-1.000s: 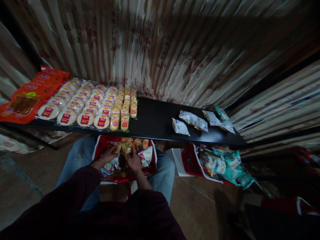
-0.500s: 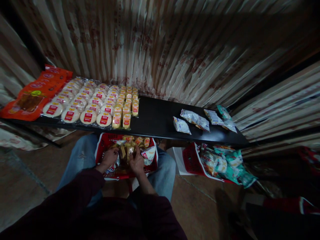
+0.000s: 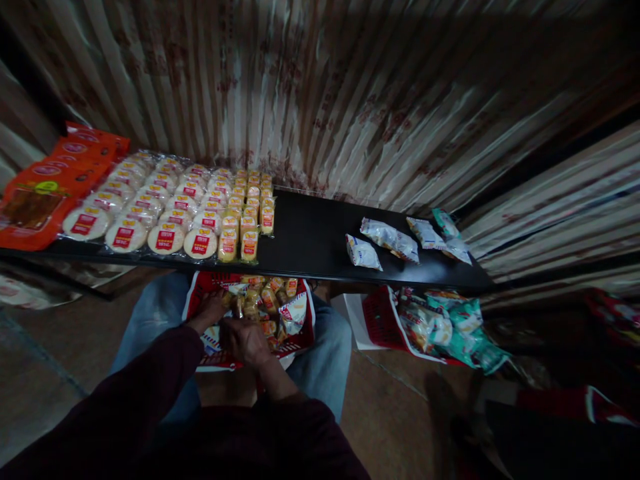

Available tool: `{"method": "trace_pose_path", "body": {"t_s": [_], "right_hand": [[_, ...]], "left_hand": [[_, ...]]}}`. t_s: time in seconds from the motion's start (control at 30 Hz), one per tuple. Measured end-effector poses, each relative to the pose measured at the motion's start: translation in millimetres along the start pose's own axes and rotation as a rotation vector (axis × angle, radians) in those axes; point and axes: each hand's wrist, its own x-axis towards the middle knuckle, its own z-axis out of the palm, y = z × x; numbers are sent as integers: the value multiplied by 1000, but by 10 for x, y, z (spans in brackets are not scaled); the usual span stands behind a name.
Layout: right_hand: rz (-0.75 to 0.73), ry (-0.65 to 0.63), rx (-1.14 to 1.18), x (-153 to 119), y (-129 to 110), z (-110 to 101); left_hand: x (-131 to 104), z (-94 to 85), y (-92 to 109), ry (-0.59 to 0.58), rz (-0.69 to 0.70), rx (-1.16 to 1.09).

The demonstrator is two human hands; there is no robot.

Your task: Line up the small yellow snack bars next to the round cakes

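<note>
A red basket (image 3: 311, 333) with a white rim sits between my knees, under the front edge of the black shelf. Inside lie several small yellow-wrapped cakes (image 3: 270, 300) and a white snack packet (image 3: 293, 313). My left hand (image 3: 211, 310) is in the left part of the basket, its fingers bent beside the cakes; what they grip is too dark to tell. Low in the basket's middle, my right hand (image 3: 250, 341) has its fingers curled toward the left hand. Whatever is in its grip is hidden.
On the shelf (image 3: 315, 233) stand rows of round rice crackers (image 3: 167, 237), rows of yellow-wrapped cakes (image 3: 249, 245), an orange bag (image 3: 37, 193) and several white packets (image 3: 390, 239). Another red basket (image 3: 380, 319) with green and white packets is at the right. A pleated curtain hangs behind.
My right hand has moved left and down in the basket, toward my left hand. My left hand has shifted slightly left and up. More yellow-wrapped cakes show at the basket's middle.
</note>
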Motion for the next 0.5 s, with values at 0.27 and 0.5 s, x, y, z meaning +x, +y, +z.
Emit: {"method": "trace_pose_path", "body": {"t_s": [0.27,0.5], "right_hand": [[343,284,129,44,238,204],[425,365,333,-40,306,133]], "left_hand": [[-267,-134,340,87,98,206],[-483,33,514,98,22,-371]]}}
